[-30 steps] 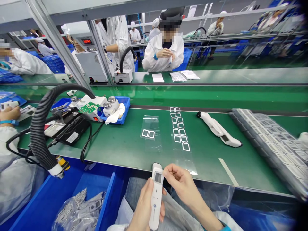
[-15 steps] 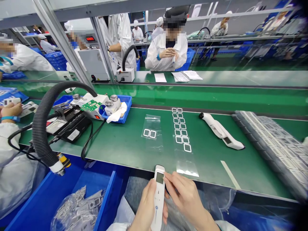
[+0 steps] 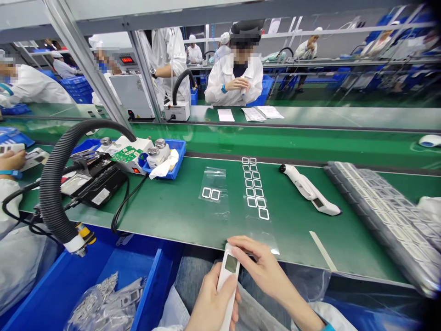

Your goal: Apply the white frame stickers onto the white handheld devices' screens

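Observation:
My left hand (image 3: 215,294) is wrapped round a white handheld device (image 3: 227,276) with a small grey screen, held upright near the bench's front edge. At the device's top end, the fingers of my right hand (image 3: 263,264) press on its edge beside the screen; the thumb lies near the top. Ahead on the green bench lie clear films with white square frames: a pair (image 3: 211,193) on the left and a double column (image 3: 254,184) of several on the right. A second white device (image 3: 310,191) lies farther right.
A stacked tray (image 3: 382,216) of parts fills the right. To the left are a black hose (image 3: 51,184), a blue tray (image 3: 177,161) with bottles, and a blue bin (image 3: 156,276) of bagged parts. A person (image 3: 234,78) sits opposite.
My right hand has shifted over the device's top end, its fingers now reaching across it. My left thumb has moved onto the device's front. The view has shifted slightly.

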Tool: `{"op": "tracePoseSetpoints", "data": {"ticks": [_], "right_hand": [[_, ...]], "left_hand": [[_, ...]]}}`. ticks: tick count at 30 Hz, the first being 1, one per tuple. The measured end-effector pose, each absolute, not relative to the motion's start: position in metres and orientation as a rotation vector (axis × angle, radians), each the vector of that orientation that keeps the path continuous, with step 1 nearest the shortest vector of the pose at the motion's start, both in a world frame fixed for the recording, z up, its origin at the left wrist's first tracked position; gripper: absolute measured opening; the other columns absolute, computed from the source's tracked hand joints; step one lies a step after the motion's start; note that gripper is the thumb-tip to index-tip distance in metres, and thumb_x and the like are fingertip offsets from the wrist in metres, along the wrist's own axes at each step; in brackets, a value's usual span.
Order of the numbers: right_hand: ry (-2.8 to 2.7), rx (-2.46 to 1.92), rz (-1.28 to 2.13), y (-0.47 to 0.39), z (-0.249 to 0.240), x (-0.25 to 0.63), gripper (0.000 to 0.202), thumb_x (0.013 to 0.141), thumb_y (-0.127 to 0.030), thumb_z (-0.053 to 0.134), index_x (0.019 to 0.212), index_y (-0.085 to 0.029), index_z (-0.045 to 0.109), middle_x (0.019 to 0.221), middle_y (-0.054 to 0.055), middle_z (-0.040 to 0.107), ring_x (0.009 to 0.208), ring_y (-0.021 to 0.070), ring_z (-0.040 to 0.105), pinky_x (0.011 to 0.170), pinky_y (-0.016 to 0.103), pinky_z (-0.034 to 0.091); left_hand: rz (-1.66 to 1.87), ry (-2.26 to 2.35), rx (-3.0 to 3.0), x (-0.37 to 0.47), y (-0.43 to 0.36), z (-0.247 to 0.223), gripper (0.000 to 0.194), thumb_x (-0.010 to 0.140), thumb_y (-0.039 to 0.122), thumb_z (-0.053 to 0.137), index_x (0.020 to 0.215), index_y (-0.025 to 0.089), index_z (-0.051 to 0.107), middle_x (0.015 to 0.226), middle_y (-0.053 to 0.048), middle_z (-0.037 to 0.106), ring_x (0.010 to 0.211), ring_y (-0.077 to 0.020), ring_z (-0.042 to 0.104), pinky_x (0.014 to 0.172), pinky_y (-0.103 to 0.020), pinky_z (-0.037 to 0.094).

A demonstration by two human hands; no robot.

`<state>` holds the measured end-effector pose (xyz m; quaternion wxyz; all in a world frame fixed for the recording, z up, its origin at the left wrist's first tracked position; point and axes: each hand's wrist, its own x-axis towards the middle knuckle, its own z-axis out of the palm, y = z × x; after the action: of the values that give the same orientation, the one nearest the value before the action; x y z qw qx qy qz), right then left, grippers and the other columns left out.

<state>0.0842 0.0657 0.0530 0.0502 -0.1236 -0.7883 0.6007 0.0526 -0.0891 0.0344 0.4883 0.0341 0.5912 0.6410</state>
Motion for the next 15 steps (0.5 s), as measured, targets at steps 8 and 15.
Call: {"op": "tracePoseSetpoints", "data": {"ticks": [8,15], "right_hand": [[-2.457,-0.365,1.789,0.072,0.050,0.081,0.022,0.091,-0.034,0.056,0.095,-0.018,0.071,0.096,0.007,0.067,0.083,0.0187,0.063,0.075,0.029,0.050],[-2.752,-0.020,1.520,0.105,0.073,0.097,0.028,0.096,-0.033,0.051,0.119,-0.028,0.066,0.117,0.008,0.064,0.104,0.0204,0.063,0.090,0.029,0.051]], "left_hand": [[1.386,1.515,0.166,0.046,-0.089,0.032,0.041,0.081,0.058,0.052,0.094,0.020,0.048,0.061,0.004,0.054,0.037,-0.0084,0.046,0.033,-0.018,0.035],[1.079,1.550,0.685,-0.013,-0.085,0.054,0.013,0.080,0.027,0.054,0.088,0.019,0.059,0.062,0.004,0.058,0.049,-0.0107,0.052,0.048,-0.021,0.040]]}}
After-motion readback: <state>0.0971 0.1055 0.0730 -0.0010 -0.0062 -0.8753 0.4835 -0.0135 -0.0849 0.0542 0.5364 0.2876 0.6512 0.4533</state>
